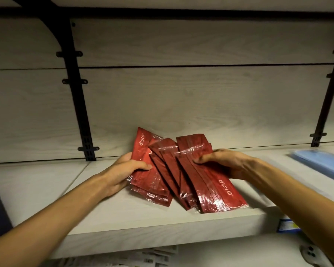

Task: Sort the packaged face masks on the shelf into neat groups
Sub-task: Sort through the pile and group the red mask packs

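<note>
Squaring up the red packs on the shelf.

My left hand (pixel 128 168) at nine o'clock and right hand (pixel 219 163) at three grip the fanned, glossy red plastic-wrapped face mask packs (pixel 181 170), to gather them on the pale wooden shelf (pixel 123 218).

A pale wood-grain shelf (pixel 135 224) ran across the view, with a seam (pixel 76 176) dividing its boards at the left. Behind it stood a back wall of light wood-grain panels (pixel 181 97), split by a thin dark horizontal joint. Two black slotted uprights were fixed to the wall, one on the left (pixel 76 93) and one on the right (pixel 328 93), each held by small black brackets. A curved black arm (pixel 52 27) rose from the left upright to the underside of an upper shelf (pixel 181 2). The light was dim and warm, darker toward the top
</note>
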A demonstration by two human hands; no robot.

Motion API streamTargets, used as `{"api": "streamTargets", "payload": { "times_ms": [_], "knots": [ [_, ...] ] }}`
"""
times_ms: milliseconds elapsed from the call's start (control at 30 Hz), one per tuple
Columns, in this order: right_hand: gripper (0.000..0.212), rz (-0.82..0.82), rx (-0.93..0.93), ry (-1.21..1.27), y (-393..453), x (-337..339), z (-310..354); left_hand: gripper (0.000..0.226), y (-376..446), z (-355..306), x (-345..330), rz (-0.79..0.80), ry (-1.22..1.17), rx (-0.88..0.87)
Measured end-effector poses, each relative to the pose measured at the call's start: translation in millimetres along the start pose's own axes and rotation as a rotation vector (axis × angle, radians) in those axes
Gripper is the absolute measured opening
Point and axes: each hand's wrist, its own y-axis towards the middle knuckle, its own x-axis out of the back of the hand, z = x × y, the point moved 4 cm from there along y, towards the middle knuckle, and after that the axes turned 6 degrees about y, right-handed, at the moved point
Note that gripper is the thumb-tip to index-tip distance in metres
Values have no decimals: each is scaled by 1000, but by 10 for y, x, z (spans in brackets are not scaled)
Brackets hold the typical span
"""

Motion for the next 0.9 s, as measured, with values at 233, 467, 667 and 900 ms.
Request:
{"api": "streamTargets", "payload": {
  "times_ms": [233,467,667,900],
  "knots": [
    [42,91,-14,-1,-17,52,138,37,37,-63,102,22,56,21],
    [43,48,111,28,8,185,472,38,30,-204,131,193,317,78],
    [30,87,44,-73,34,52,525,43,-7,-313,56,320,340,95],
    [17,91,-31,-67,103,-23,346,40,50,-271,87,189,285,-9]
  ]
}}
